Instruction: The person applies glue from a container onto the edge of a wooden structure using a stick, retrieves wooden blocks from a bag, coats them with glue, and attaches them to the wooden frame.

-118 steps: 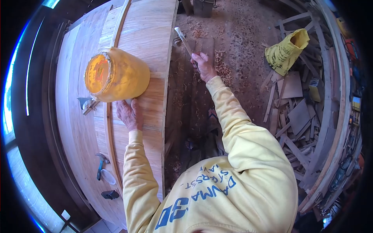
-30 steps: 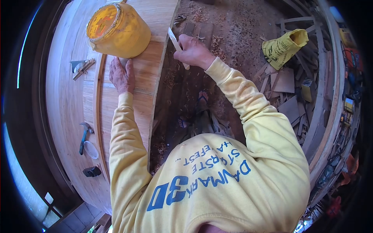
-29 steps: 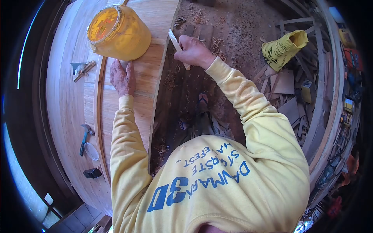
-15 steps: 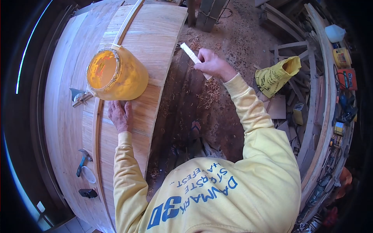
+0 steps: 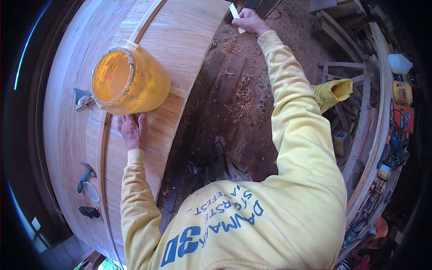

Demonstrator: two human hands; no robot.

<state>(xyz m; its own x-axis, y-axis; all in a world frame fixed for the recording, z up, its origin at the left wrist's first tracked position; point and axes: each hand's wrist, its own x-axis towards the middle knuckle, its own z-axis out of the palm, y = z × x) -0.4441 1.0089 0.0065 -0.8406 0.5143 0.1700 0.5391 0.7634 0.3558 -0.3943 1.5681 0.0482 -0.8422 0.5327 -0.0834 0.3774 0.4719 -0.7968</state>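
Note:
At the top of the view my right hand [image 5: 250, 21] pinches a short, pale, flat wooden stick [image 5: 235, 14] beyond the edge of the planked wooden surface [image 5: 180, 40]. My left hand [image 5: 132, 131] lies on the planks, fingers stretched out and thumb apart. Its fingertips are hidden behind a yellow, translucent plastic bucket [image 5: 150, 87]. The bucket stands on the planks, its crusted rim leaning left in view and a handle at its far side. Whether the left fingers touch the bucket, I cannot tell.
A hammer [image 5: 85, 175], a clear round lid [image 5: 91, 192] and a black block [image 5: 89, 212] lie at left near a long wooden batten [image 5: 101, 162]. Wood shavings [image 5: 244, 96] litter the floor. A yellow bag [image 5: 330, 93] and a tool-laden bench [image 5: 382, 117] are at right.
My right hand has moved up and away with the stick, the arm stretching out. My left hand stays beside the bucket. The view has shifted slightly.

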